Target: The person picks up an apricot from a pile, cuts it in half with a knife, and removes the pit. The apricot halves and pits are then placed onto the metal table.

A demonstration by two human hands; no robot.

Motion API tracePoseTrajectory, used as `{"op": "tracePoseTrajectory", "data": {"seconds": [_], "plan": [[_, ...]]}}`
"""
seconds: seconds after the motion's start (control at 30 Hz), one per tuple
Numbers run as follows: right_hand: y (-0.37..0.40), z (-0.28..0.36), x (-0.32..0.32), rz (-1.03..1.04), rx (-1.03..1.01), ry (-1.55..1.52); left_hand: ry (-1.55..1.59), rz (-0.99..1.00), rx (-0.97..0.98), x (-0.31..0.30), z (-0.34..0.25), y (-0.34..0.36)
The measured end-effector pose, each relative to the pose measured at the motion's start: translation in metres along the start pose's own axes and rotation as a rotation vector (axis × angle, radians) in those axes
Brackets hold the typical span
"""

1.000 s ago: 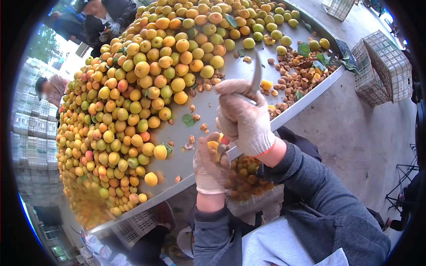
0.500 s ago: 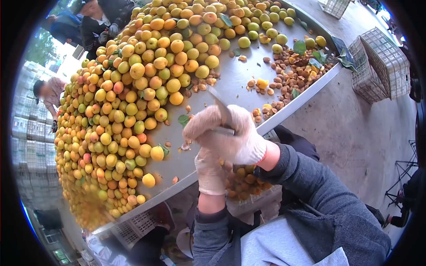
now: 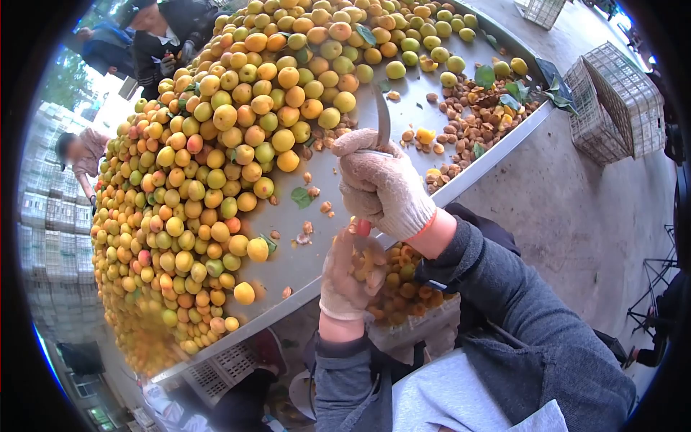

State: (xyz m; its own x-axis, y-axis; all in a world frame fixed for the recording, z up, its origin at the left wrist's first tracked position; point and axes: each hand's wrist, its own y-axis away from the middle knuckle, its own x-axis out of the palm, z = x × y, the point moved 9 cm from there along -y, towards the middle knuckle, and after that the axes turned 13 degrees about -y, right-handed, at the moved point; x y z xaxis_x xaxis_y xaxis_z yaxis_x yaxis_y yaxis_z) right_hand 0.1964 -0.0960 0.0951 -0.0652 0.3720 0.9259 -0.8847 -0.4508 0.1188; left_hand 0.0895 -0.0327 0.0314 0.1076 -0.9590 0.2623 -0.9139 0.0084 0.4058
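Observation:
Both my hands wear pale knitted gloves. My right hand (image 3: 381,183) is closed round the handle of a knife (image 3: 383,119), its curved blade pointing up over the metal table (image 3: 288,277). A red end shows below that fist. Lower down, my left hand (image 3: 344,277) has its fingers apart, smeared by motion, beside a crate (image 3: 425,320) of cut apricots (image 3: 412,290). Blurred orange apricot pieces (image 3: 366,263) show at its palm and fingers. A large heap of whole apricots (image 3: 216,173) covers the table's left and far side.
Apricot stones and scraps (image 3: 475,115) lie along the table's right edge, with leaves (image 3: 484,76) among them. A plastic crate (image 3: 619,101) stands on the floor (image 3: 568,209) to the right. One person (image 3: 162,36) works across the table, another (image 3: 86,155) at far left.
My hands, together before, have separated. The right rose with the knife, whose blade now points upward; the left turned toward the crate, apricot pieces showing at it. Fresh bits lie near the leaf.

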Motion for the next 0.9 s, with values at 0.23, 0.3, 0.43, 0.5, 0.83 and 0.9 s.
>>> {"op": "tracePoseTrajectory", "data": {"seconds": [0.23, 0.3, 0.43, 0.5, 0.83, 0.9], "plan": [[-0.001, -0.014, 0.023, 0.261, -0.091, 0.154, -1.127, -0.361, 0.744, 0.005, -0.052, 0.013], [0.023, -0.012, 0.051, 0.312, -0.198, 0.479, -0.377, -0.177, 0.812, -0.005, -0.038, -0.008], [0.059, -0.086, 0.031, 0.145, -0.426, 1.194, 0.912, 0.109, 0.637, -0.028, -0.002, -0.047], [0.056, -0.068, 0.018, -0.229, -0.467, 1.611, 0.524, -0.119, 0.498, -0.042, 0.007, -0.050], [0.022, -0.036, 0.024, 0.479, -0.283, 1.531, 0.409, -0.357, 0.138, -0.071, -0.002, -0.029], [0.022, -0.046, 0.016, 0.444, -0.093, 1.727, 0.401, -0.360, 0.172, -0.074, 0.000, -0.029]]}}
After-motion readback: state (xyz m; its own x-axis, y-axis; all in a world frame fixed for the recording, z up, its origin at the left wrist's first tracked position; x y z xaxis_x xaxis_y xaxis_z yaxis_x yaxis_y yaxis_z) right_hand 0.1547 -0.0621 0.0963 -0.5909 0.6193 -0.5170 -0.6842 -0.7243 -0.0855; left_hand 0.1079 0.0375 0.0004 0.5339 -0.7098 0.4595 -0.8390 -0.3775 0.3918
